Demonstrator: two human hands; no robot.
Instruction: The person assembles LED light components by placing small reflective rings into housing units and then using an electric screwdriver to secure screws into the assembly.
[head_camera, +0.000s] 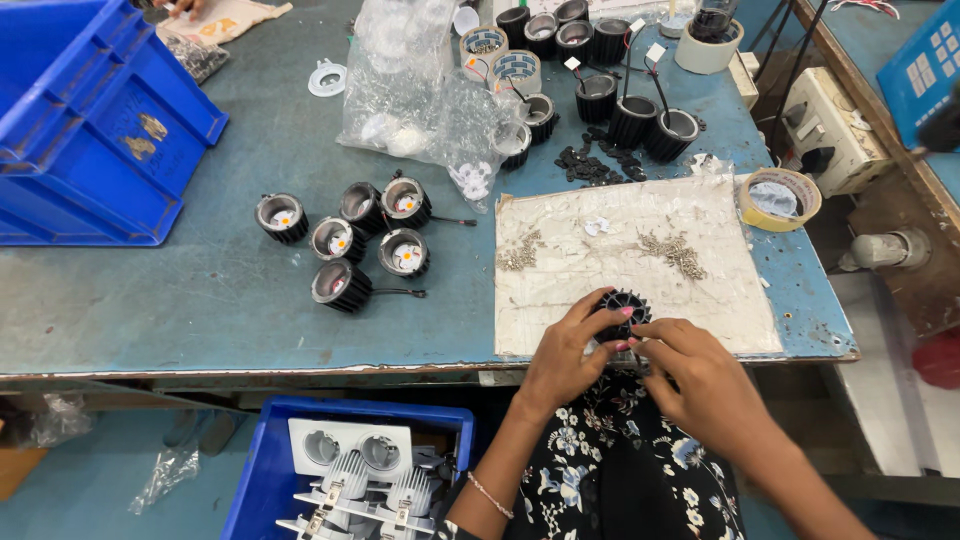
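A blue plastic crate under the table's front edge holds pale ribbed metal lamp parts and a white moulded tray with two round wells; a second, larger blue crate sits on the table's far left corner, its contents out of sight. On the worn blue-grey table, the left hand and the right hand both grip a small black finned lamp housing, fingers curled around it at the near edge of a scuffed white board. Two little heaps of metal screws lie on that board. To the left stands a cluster of round black lamp housings with shiny insides. A crinkled clear plastic bag holds white pieces, and a roll of tape lies to the right.
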